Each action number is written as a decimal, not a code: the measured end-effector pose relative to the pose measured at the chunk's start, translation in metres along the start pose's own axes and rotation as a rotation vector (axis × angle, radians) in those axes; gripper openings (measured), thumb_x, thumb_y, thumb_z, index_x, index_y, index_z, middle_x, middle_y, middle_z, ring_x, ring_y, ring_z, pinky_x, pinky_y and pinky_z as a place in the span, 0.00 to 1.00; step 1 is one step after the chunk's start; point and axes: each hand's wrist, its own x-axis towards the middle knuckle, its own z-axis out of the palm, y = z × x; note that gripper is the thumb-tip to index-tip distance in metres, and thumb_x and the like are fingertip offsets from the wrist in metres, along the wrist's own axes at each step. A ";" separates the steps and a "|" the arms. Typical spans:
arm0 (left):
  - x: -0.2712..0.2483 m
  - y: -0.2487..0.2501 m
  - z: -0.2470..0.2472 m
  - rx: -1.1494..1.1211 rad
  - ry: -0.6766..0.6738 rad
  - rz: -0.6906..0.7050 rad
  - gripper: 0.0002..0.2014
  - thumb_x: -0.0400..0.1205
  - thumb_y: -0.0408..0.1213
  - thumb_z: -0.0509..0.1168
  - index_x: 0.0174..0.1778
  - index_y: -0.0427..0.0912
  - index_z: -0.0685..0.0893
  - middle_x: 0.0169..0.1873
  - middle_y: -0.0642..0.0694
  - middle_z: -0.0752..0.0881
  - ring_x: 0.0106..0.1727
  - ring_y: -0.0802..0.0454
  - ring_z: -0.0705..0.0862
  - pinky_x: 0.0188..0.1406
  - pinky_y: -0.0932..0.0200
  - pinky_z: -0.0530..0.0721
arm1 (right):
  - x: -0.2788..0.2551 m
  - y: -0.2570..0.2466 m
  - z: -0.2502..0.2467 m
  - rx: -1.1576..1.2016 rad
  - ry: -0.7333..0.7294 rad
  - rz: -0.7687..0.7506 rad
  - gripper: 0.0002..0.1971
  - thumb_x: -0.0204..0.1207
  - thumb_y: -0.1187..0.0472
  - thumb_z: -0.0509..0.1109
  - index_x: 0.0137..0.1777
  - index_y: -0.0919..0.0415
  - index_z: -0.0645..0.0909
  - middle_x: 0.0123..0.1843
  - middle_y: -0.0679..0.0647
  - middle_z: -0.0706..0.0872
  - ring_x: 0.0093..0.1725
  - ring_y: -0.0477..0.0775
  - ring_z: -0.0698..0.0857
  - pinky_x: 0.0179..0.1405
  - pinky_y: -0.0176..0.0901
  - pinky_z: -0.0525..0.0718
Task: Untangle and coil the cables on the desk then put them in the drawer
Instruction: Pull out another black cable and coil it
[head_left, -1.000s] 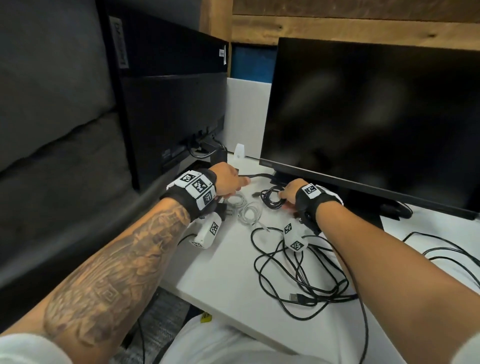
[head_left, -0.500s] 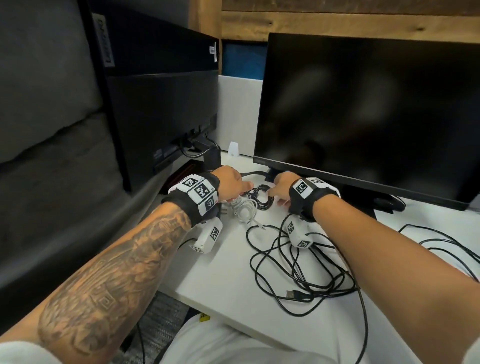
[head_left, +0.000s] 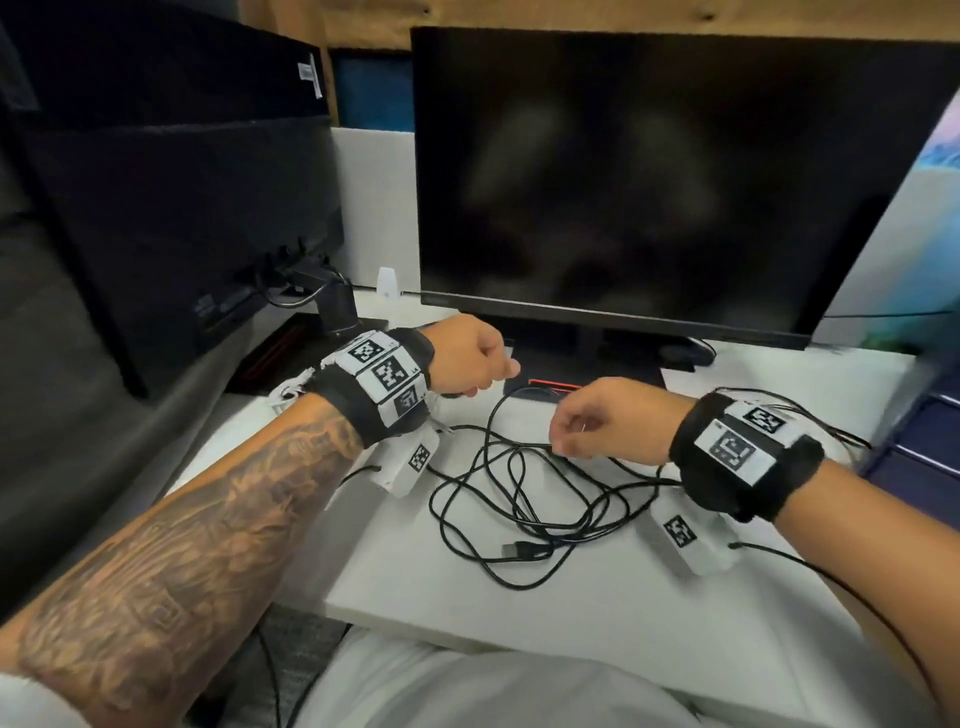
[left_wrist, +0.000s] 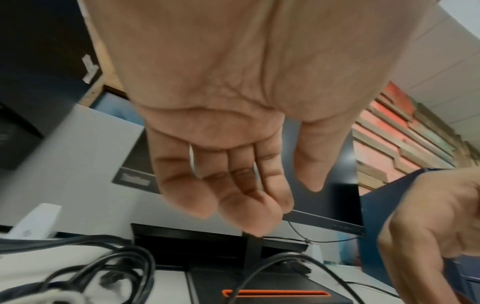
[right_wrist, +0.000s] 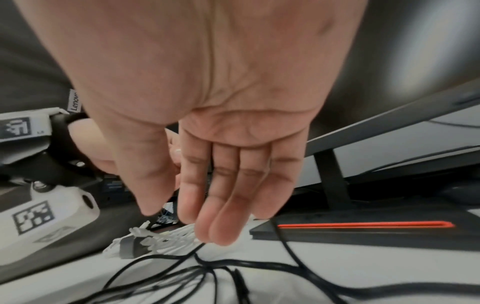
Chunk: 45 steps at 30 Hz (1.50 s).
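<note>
At the centre of the head view, the left hand is curled, pinching a strand of the black cable at its fingertips. The right hand, to its right, pinches the same tangle, which sprawls loose on the white desk below the monitor.

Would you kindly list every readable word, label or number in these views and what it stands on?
"Lenovo": tag on the left monitor.
Logo on the centre monitor's bezel: too blurred to read.
White sticker on the left monitor: too small to read.
Wristband markers: patterns only; small print unreadable.
</note>
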 end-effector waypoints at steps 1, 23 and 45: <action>0.001 0.005 0.003 0.016 -0.013 0.025 0.14 0.83 0.49 0.68 0.39 0.42 0.84 0.40 0.42 0.90 0.36 0.50 0.86 0.45 0.49 0.88 | -0.008 0.007 0.000 -0.009 0.018 0.016 0.02 0.78 0.52 0.74 0.45 0.46 0.88 0.42 0.40 0.89 0.43 0.41 0.86 0.49 0.43 0.87; 0.033 0.051 0.077 0.306 -0.251 0.271 0.14 0.84 0.51 0.66 0.62 0.51 0.85 0.59 0.52 0.86 0.58 0.52 0.84 0.63 0.48 0.84 | -0.068 0.099 0.015 0.185 0.359 0.236 0.08 0.84 0.59 0.68 0.44 0.46 0.80 0.46 0.48 0.88 0.47 0.50 0.86 0.49 0.35 0.81; 0.033 0.051 0.061 -0.073 -0.043 0.163 0.09 0.88 0.42 0.59 0.51 0.41 0.82 0.32 0.46 0.82 0.26 0.52 0.80 0.24 0.57 0.84 | -0.056 0.006 0.050 -0.052 -0.020 -0.164 0.10 0.76 0.52 0.77 0.57 0.44 0.91 0.56 0.41 0.86 0.57 0.44 0.83 0.60 0.46 0.82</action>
